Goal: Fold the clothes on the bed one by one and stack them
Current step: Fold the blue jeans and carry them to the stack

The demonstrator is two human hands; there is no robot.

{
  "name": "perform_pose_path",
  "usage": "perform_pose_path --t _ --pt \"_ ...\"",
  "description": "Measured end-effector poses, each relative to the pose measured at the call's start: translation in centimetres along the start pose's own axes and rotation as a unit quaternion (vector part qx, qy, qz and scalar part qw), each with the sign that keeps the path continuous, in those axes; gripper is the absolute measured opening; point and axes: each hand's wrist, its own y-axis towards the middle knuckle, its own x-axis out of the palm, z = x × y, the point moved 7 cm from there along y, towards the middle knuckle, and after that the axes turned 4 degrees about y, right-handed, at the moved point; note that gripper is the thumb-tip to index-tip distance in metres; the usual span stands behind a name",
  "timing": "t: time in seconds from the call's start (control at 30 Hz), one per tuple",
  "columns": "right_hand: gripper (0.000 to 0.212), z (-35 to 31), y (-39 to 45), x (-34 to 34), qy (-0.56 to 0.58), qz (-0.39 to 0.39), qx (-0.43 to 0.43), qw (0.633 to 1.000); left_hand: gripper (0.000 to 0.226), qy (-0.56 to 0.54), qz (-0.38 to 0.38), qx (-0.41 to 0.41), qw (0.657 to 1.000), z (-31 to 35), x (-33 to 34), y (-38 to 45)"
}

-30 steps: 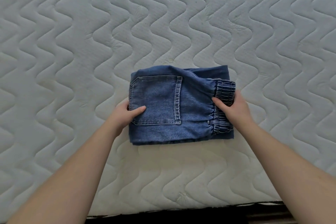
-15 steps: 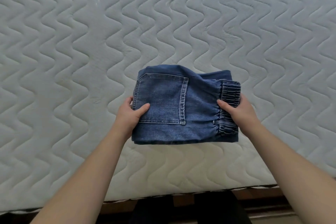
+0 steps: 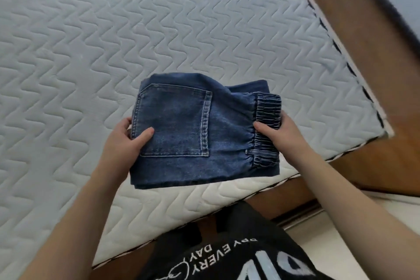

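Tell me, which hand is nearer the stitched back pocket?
Left. The left hand has its thumb on the pocket; the right hand grips the waistband beside it.

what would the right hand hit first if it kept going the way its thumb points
The right hand grips the waistband end of the folded jeans, thumb pointing left across the denim. Going straight on, it would meet the back pocket first, then the left hand gripping the far edge. Depth is unclear.

Head view looks steeply down (close) over the mattress (image 3: 95, 57) corner.
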Motion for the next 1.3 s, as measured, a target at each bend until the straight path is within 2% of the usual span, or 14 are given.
perform_pose_path --t 0.13,0.3,0.5,0.7,0.87,0.97,1.23,1.3 --pt "0.056 -1.5 -1.8 -3.0 0.009 -0.003 -0.026 1.000 0.029 -0.009 0.016 0.004 1.000 3.7 0.9 -2.3" --pt "0.055 -2.5 -2.1 -7.4 0.026 0.017 -0.064 0.998 0.020 -0.001 0.026 0.010 1.000 6.7 3.5 -3.8" --pt "0.055 -2.9 -1.6 -14.1 0.031 0.043 -0.068 0.996 0.017 0.004 0.022 0.036 0.999 11.0 9.4 -3.6" --pt "0.057 -2.3 -2.7 -19.6 0.038 0.089 -0.049 0.994 0.021 0.009 -0.052 0.041 0.998 14.3 14.8 -2.6" --pt "0.055 -1.3 -5.2 -20.9 0.046 0.140 -0.028 0.989 0.023 0.025 -0.121 0.064 0.990 16.1 16.9 -1.8" --pt "0.054 -0.8 -7.7 -21.5 0.046 0.183 -0.023 0.982 0.035 0.042 -0.161 0.080 0.983 16.6 18.1 -1.9" --pt "0.055 1.9 -15.4 -25.0 0.069 0.301 -0.005 0.951 0.029 0.076 -0.275 0.126 0.950 19.1 24.5 -2.9" --pt "0.062 2.6 -16.9 -26.1 0.073 0.327 -0.002 0.942 0.029 0.082 -0.293 0.134 0.943 19.9 26.6 -3.4"
